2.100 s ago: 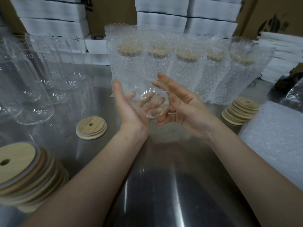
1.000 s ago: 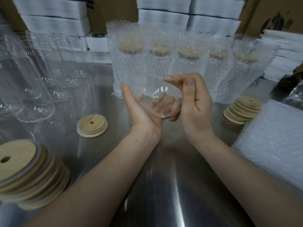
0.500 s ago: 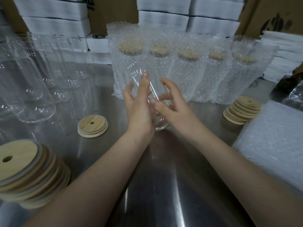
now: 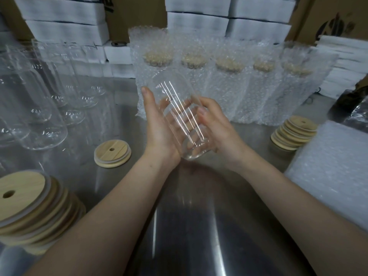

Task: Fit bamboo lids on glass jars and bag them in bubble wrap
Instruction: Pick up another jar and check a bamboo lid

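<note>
A clear glass jar without a lid is tilted between my hands above the steel table, its base toward me and its mouth pointing away. My left hand cradles it from the left, thumb up along its side and fingers seen through the glass behind it. My right hand grips its right side with curled fingers. A single bamboo lid with a hole lies on the table to the left of my hands.
Several jars bagged in bubble wrap stand in a row behind my hands. Empty glass jars crowd the left. Lid stacks sit at near left and at right. Bubble wrap bags lie at right, white boxes behind.
The jar has been turned in my hands from end-on to lengthwise, base toward me. My right hand shifted from pinching the rim to gripping the side.
</note>
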Tool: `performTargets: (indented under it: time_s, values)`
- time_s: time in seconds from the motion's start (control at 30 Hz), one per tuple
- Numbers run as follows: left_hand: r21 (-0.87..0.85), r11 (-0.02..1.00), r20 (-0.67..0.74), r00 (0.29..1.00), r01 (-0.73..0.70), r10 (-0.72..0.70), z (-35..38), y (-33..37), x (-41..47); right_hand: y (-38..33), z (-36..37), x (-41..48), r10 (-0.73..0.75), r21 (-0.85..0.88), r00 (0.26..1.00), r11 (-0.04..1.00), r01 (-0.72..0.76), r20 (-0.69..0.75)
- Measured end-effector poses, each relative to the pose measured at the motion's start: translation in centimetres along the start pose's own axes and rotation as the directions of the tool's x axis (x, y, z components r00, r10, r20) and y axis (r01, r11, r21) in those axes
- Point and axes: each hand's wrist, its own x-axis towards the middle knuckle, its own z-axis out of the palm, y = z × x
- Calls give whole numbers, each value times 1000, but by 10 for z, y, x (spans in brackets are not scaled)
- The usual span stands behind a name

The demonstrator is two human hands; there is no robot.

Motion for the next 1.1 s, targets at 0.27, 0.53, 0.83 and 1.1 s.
performTargets:
  time_s: [0.27, 0.53, 0.83, 1.1]
  values:
    - [-42, 999, 23, 999, 27, -26, -5, 2, 9, -6, -2, 1, 155, 39, 984, 986, -159, 89]
    - [144, 971, -168, 963, -190, 213, 0, 3, 11, 9, -1, -6, -60, -483, 996, 875, 21, -66]
    - [105, 986, -190, 970, -130, 148, -4, 4, 12, 16, -7, -1, -76, -359, 997, 930, 83, 34]
    - [570, 743, -155, 843, -350, 516, -3, 6, 10, 15, -19, 0, -124, -181, 991, 975, 130, 45]
